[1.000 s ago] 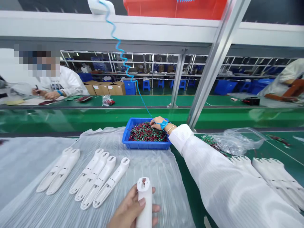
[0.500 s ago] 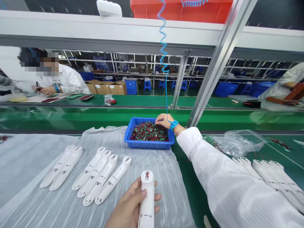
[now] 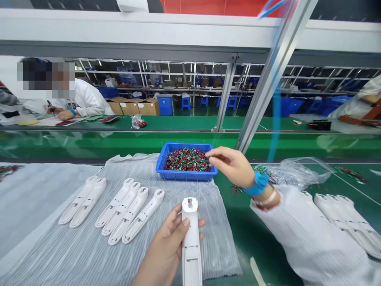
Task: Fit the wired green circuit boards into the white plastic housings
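Observation:
My left hand (image 3: 171, 240) is wrapped around a long white plastic housing half (image 3: 191, 234), its notched end pointing away from me. Its thumb presses on the top face. Over the right rim of a blue bin (image 3: 187, 175) is my right hand (image 3: 230, 165), with thumb and fingertips pinched together. A tiny dark bit shows at those fingertips, too small to name. Red and black wires with small green boards (image 3: 187, 159) fill the bin. A blue wrist strap (image 3: 258, 182) circles my right wrist.
Several white housing halves (image 3: 143, 216) lie on the foam sheet (image 3: 89, 254) to the left. More housings (image 3: 342, 216) rest at the right, near a clear plastic bag (image 3: 300, 172). A metal post (image 3: 268, 91) rises behind my right hand. Across the bench a co-worker (image 3: 89, 97) sits.
My right hand has moved right and toward me from over the wires to the bin's edge. My left hand and its housing have shifted slightly right and up in view.

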Available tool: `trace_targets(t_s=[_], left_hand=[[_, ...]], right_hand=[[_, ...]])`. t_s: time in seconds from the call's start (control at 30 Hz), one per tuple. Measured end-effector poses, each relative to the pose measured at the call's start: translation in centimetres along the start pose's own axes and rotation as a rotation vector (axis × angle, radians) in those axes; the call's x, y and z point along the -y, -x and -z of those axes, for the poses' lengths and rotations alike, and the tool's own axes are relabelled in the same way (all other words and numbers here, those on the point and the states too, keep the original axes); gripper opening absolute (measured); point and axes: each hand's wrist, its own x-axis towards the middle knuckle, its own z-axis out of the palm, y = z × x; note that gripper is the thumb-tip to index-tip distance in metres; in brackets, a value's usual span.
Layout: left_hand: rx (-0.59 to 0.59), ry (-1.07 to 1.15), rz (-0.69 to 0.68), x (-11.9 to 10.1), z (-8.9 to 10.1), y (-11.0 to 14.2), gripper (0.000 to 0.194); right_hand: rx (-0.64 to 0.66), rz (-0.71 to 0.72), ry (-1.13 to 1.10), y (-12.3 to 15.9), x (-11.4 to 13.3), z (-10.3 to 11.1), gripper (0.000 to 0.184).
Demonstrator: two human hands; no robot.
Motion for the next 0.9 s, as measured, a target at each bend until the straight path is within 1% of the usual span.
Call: trace_targets(t_s=[0.07, 0.1, 0.17, 0.27, 0.37, 0.43, 0.5, 0.57, 0.63, 0.7, 0.83, 0.9], left_hand=[[0.022, -0.015, -0.02, 0.4, -0.3, 0.0, 0.034], [0.038, -0.02, -0.032, 0.6, -0.4, -0.1, 0.034], [0.066, -0.026, -0.057, 1.1, -0.5, -0.3, 0.037], [0.088, -0.049, -0.081, 1.6, -0.2, -0.6, 0.043], [0.11, -0.11, -0.117, 2.1, 0.3, -0.6, 0.048], [0.131, -0.153, -0.169, 2.3, 0.5, -0.5, 0.051], [0.138, -0.206, -0.222, 2.5, 0.6, -0.3, 0.051], [0.146, -0.27, -0.275, 2.7, 0.5, -0.1, 0.046], [0.17, -0.312, -0.302, 2.8, 0.5, 0.1, 0.038], [0.187, -0.319, -0.31, 2.9, 0.5, 0.2, 0.033], [0.192, -0.354, -0.369, 3.2, 0.6, 0.2, 0.03], [0.208, -0.376, -0.374, 3.2, 0.7, 0.2, 0.03]], right_hand=[[-0.011, 0.12, 0.011, 2.5, 2.6, 0.6, 0.015], [-0.012, 0.173, 0.019, 3.6, 3.4, 0.7, 0.015], [0.002, 0.229, 0.019, 5.3, 4.3, 0.8, 0.019], [-0.001, 0.253, 0.006, 6.8, 4.3, 0.5, 0.023], [0.009, 0.3, 0.048, 7.4, 4.1, 0.0, 0.024], [0.023, 0.348, 0.104, 7.6, 4.1, -0.6, 0.024], [-0.014, 0.389, 0.16, 7.8, 4.2, -1.3, 0.022], [-0.065, 0.423, 0.185, 8.1, 4.4, -1.9, 0.018], [-0.094, 0.439, 0.18, 8.4, 4.6, -2.3, 0.015], [-0.109, 0.425, 0.157, 8.8, 4.7, -2.6, 0.015], [-0.079, 0.36, 0.083, 9.2, 4.8, -2.7, 0.016], [-0.052, 0.298, 0.007, 9.2, 4.8, -2.6, 0.015]])
